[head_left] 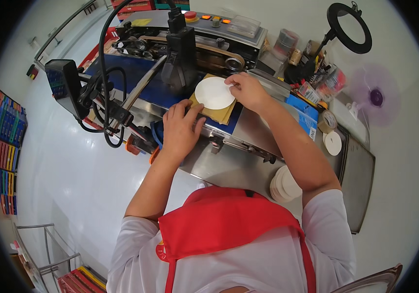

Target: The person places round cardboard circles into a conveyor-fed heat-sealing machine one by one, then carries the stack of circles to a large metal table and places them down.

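A round white disc (214, 94) lies over a small pile of yellow-brown sheets (224, 117) on the blue belt (238, 115) of a machine. My right hand (248, 92) pinches the disc at its right edge between thumb and fingers. At the near left side of the pile rests my left hand (181, 128), its fingers apart and the tips at the sheets and the disc's lower left rim. Whether those fingertips press on the disc or only on the sheets, I cannot tell. A black print head (182, 58) on a metal arm stands just beyond my left hand.
A stack of white discs (283, 185) sits by my right forearm, with another white disc (333, 143) near a tape roll (327, 121). Black cables loop beside a screen (63, 89) at left. A purple fan (376, 97) and ring light (349, 28) stand right.
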The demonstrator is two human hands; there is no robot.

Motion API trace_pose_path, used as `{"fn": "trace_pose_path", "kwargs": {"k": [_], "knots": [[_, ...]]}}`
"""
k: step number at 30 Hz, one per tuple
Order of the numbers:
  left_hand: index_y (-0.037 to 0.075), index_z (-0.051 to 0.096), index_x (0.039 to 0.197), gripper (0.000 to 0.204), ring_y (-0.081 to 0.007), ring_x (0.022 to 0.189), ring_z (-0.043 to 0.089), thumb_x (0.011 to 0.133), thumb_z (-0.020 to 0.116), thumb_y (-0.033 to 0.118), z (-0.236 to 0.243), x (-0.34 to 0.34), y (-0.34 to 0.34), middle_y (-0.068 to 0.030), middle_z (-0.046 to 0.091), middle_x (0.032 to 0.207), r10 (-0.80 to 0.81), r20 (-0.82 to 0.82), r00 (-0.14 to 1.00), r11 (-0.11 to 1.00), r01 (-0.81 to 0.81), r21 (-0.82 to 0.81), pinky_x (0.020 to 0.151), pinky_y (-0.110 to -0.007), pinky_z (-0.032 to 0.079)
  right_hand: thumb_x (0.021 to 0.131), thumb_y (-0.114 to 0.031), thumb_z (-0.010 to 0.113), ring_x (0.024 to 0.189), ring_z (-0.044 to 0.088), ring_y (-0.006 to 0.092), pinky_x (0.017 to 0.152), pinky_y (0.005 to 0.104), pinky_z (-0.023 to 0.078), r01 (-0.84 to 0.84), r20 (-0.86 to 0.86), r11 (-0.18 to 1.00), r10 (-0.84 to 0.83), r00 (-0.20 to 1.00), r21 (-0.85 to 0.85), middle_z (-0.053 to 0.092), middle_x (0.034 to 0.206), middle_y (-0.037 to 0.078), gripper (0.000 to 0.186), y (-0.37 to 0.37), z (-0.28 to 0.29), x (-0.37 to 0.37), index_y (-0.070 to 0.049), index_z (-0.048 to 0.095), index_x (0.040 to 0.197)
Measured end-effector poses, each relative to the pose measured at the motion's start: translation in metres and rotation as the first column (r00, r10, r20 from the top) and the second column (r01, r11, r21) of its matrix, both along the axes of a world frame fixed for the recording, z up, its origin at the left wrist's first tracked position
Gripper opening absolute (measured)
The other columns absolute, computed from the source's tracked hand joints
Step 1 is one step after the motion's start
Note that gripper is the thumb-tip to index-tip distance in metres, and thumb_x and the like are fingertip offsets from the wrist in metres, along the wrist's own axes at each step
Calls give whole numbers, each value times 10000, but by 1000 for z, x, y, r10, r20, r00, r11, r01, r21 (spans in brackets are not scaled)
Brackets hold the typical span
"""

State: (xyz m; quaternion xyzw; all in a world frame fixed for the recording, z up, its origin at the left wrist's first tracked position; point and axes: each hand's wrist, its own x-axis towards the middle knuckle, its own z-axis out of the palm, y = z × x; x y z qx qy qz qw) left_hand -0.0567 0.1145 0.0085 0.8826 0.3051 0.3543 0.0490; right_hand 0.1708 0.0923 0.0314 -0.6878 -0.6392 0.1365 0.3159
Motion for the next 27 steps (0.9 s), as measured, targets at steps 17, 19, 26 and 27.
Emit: {"fn": "trace_pose_path", "kwargs": {"k": [17, 19, 26, 27], "knots": [[153, 575, 1085, 396, -284, 1050, 485, 718, 697, 238, -5, -25, 34, -95, 500, 1140, 44, -9, 999, 998, -44, -37, 884, -432, 374, 736, -46, 524, 914, 584, 307, 823, 369, 458, 11, -63, 998, -7, 998, 59, 598, 955, 167, 257, 39, 1, -26, -29, 586, 984], [148, 569, 1090, 403, -289, 1057, 477, 720, 693, 253, -9, -28, 40, -97, 493, 1144, 36, 1, 999, 999, -36, -40, 891, -438, 365, 750, -22, 510, 891, 592, 312, 812, 358, 464, 24, -115, 999, -20, 993, 35, 599, 958, 167, 265, 44, 3, -28, -17, 544, 1012], [150, 565, 1083, 420, -323, 1065, 471, 708, 706, 277, -9, -39, 55, -100, 491, 1152, 19, 31, 999, 997, -17, -79, 893, -442, 361, 804, 10, 446, 810, 609, 268, 720, 332, 492, 74, -263, 997, -77, 962, -20, 595, 977, 155, 294, 58, 3, -40, -20, 468, 1095], [145, 565, 1085, 432, -326, 1067, 471, 701, 711, 280, -9, -41, 57, -113, 492, 1146, 22, 51, 998, 996, -17, -83, 896, -441, 356, 806, 16, 432, 802, 605, 244, 689, 326, 496, 69, -335, 997, -72, 939, -22, 587, 987, 147, 302, 57, 5, -44, -17, 456, 1105]]}}
